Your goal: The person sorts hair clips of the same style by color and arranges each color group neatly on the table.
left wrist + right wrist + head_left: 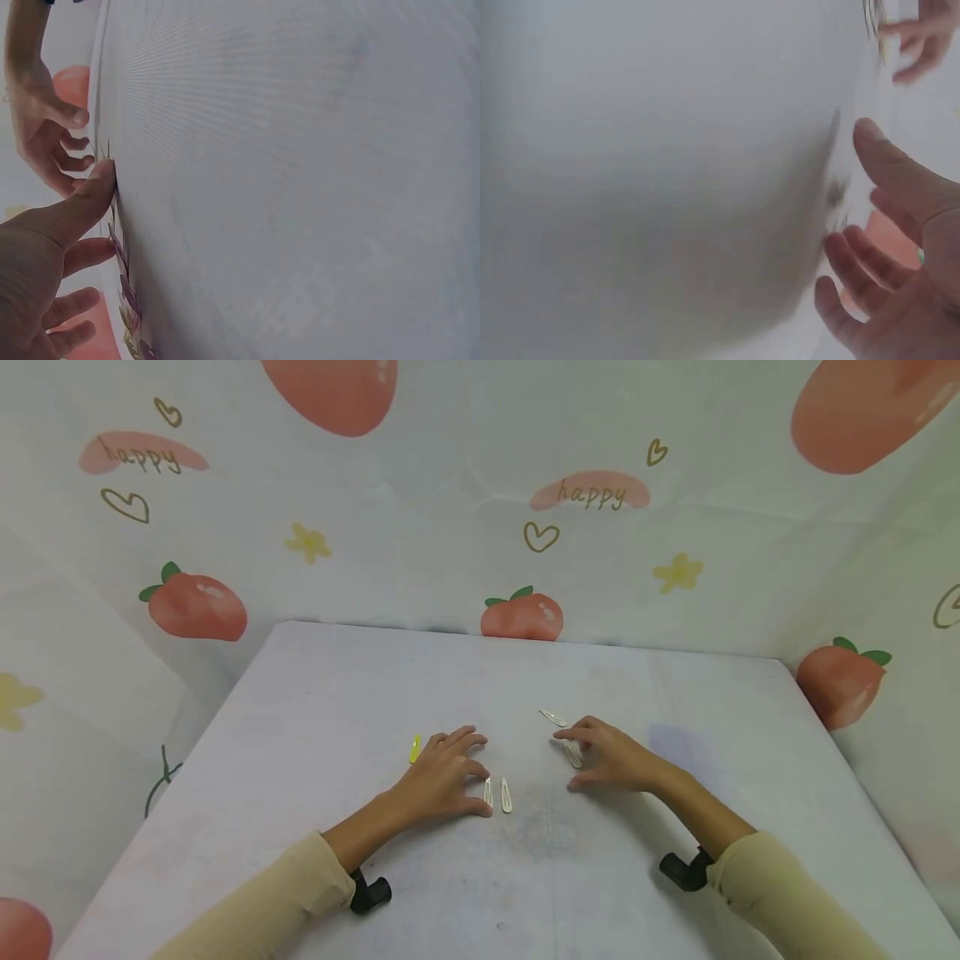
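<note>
My left hand (447, 777) lies low over the table, thumb and index finger spread to either end of a white snap hair clip (488, 792). Whether they touch it is unclear. A second white hair clip (506, 796) lies just right of it, roughly parallel. Beyond the left hand is a yellow hair clip (415, 749). Several purplish hair clips (129, 291) show below the fingers in the left wrist view, mostly hidden from the head view. My right hand (611, 756) hovers with parted fingers over a small cluster of pale hair clips (573, 753), partly covered by it. Another white clip (553, 717) lies beyond its fingertips.
A white-covered table (360, 685) carries everything, with a fruit-printed cloth (420, 485) hanging behind its far edge. Black wrist devices (371, 893) sit under both sleeves. A dark green cord (163, 777) hangs beyond the left edge.
</note>
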### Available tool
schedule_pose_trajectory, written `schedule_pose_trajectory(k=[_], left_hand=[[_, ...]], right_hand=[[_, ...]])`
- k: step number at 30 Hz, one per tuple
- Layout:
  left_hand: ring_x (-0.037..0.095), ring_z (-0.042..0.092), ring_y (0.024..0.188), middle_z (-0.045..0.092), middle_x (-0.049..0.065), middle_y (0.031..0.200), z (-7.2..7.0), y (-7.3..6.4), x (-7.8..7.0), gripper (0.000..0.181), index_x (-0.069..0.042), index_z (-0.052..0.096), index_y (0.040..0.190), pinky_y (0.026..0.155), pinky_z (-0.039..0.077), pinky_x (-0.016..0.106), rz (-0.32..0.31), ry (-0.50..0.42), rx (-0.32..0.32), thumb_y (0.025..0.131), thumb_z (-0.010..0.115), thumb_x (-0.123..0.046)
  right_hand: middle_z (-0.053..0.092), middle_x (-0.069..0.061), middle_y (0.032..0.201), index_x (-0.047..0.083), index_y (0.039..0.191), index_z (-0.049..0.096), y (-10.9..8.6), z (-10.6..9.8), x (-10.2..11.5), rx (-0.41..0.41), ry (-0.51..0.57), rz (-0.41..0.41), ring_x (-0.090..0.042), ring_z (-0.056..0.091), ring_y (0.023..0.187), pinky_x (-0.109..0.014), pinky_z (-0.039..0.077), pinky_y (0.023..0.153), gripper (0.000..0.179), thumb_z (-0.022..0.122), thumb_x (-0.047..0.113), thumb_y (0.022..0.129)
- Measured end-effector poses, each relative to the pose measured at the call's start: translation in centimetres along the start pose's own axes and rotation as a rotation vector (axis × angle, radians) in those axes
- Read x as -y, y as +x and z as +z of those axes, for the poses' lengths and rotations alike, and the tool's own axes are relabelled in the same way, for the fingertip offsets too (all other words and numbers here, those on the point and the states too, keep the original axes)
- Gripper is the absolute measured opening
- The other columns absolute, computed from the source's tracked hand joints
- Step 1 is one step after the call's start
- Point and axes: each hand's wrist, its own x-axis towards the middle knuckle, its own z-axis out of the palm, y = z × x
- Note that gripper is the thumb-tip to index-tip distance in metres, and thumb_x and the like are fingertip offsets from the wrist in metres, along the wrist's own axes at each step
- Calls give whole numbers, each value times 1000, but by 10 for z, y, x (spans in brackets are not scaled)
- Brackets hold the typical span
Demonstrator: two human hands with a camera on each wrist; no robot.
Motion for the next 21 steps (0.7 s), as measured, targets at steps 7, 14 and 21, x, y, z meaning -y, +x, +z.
schedule_pose_trajectory(k=[7,14,21], left_hand=[[30,39,141,58,9,137,1,-1,0,47,-18,81,100,102,38,49,-3,-12,2,70,84,-54],[30,38,141,57,9,137,2,-1,1,48,-18,80,101,101,38,48,-5,-22,1,70,84,-55],[29,38,141,57,8,138,0,-1,1,48,-18,80,101,102,38,49,-8,-10,6,70,84,-55]], right_hand=[[56,-7,108,8,130,66,1,-8,-13,51,30,43,-19,50,90,-33,44,75,54,84,15,79],[56,-5,101,6,121,71,5,-5,-19,14,50,-1,-17,49,83,-30,42,71,47,85,12,77],[57,-3,99,7,118,71,6,1,-15,-2,101,39,-17,50,85,-31,43,74,48,88,18,75]])
